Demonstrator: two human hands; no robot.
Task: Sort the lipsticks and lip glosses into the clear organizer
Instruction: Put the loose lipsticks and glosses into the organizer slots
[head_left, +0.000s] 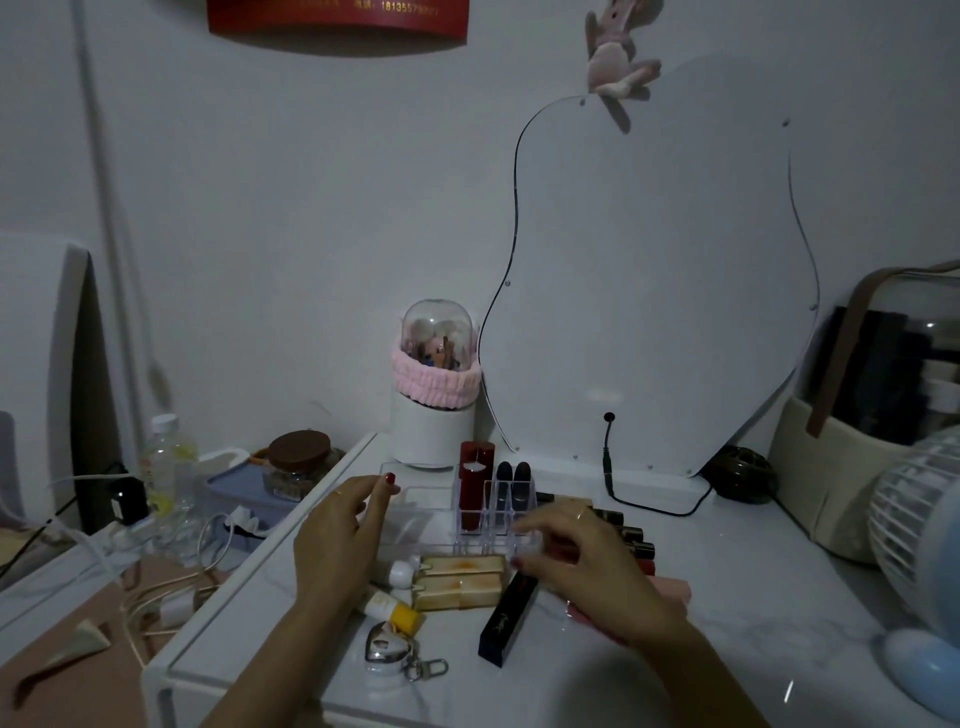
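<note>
both hands (337, 540) (587, 566) flank clear organizer (415, 506).

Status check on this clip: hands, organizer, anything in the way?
Left hand open at clear organizer edge. Right hand open over loose lipsticks. Red lipstick and two dark ones slotted. Nothing blocking.

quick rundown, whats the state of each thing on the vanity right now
clear organizer: upright, mostly unfilled
red lipstick: standing in a back slot
two dark lipsticks: standing side by side in slots
gold lip glosses: lying flat in front of organizer
black tube: lying flat on table
left hand: touching organizer's left edge
right hand: fingers curled over tubes, grip unclear
dome jar: closed
</note>
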